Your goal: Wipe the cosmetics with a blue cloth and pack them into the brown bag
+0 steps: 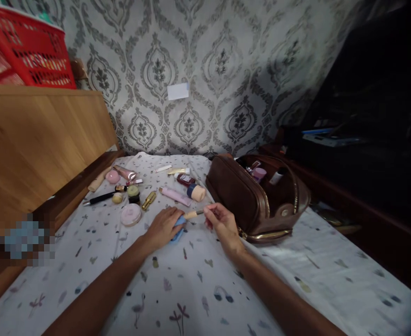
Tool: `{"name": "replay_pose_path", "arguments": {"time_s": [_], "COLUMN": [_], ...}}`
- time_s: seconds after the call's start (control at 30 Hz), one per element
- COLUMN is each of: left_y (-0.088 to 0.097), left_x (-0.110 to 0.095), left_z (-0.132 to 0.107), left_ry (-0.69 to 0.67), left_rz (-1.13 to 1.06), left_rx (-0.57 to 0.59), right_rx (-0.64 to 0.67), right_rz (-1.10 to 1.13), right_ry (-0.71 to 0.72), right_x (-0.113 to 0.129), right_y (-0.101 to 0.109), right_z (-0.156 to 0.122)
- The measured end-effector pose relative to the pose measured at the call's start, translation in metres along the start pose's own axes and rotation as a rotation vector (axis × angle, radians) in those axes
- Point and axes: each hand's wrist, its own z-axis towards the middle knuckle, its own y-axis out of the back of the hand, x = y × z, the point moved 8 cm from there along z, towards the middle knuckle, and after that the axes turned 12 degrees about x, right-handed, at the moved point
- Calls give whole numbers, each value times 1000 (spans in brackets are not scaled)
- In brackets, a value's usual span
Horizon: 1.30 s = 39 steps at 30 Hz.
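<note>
A folded blue cloth (pixel 178 233) is gripped in my left hand (pixel 165 226), its fingers closed over it just above the bedsheet. Out of the cloth toward the right sticks a slim beige cosmetic tube (pixel 192 214) with a darker, greyish end. My right hand (pixel 223 226) is closed, thumb and fingertips pinching at that darker end. Close beyond my hands lie a lilac tube (pixel 175 196), a bottle with a beige body and dark blue band (pixel 196 192) and a gold lipstick case (pixel 149 200). Right beside my right hand stands a brown cosmetic bag (pixel 240 191), unzipped, with some items inside.
Left on the printed sheet (pixel 170 289) are a round pink compact (pixel 131 215), a black pen-like stick (pixel 100 199), a pink sponge (pixel 113 177) and several small cosmetics. A wooden panel (pixel 44 135) bounds the left, with a red basket (pixel 33 51) above. Patterned wall behind.
</note>
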Motion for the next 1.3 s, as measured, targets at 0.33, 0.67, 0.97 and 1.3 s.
{"name": "replay_pose_path", "arguments": {"time_s": [0.33, 0.67, 0.97, 1.3], "left_y": [-1, -1, 3, 1], "left_x": [8, 22, 17, 0], "left_z": [-2, -1, 0, -1], "left_ry": [-18, 118, 67, -69], "left_rz": [-206, -583, -686, -279], "left_rx": [24, 29, 45, 7], "right_rx": [37, 131, 39, -41], "right_rz": [-28, 32, 5, -23], "right_ry": [48, 23, 17, 40], "right_x": [3, 5, 5, 5], "right_y": [1, -13, -5, 0], "right_z": [2, -1, -1, -1]}}
